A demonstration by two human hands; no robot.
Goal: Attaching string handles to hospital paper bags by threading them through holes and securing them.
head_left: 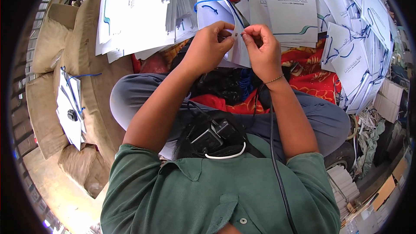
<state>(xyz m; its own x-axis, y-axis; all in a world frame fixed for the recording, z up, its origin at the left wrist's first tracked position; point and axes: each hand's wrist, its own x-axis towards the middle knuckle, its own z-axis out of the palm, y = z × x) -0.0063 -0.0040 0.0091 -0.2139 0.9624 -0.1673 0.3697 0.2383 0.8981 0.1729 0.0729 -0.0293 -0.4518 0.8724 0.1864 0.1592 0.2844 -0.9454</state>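
Observation:
A white paper bag (239, 56) stands tilted between my hands, its upper part spread apart, with a blue cord handle (209, 2) on its far side. My left hand (210, 45) is closed on the bag's near panel, thumb and forefinger beside a small punched hole. At the same edge my right hand (263, 52) pinches what looks like the end of a blue cord (238, 17), close to that hole. The fingertips hide most of this end. Below the bag, a bundle of blue cords (245, 82) lies by a black plastic bag (219, 84) between my legs.
Flat white bags (134, 13) are stacked at the far left. More bags with blue handles (290, 11) lie ahead and pile up at the right (355, 60). A red patterned cloth (314, 82) lies underneath. A brown sofa (93, 60) holds several bags (69, 104). A black cable (273, 147) hangs down my front.

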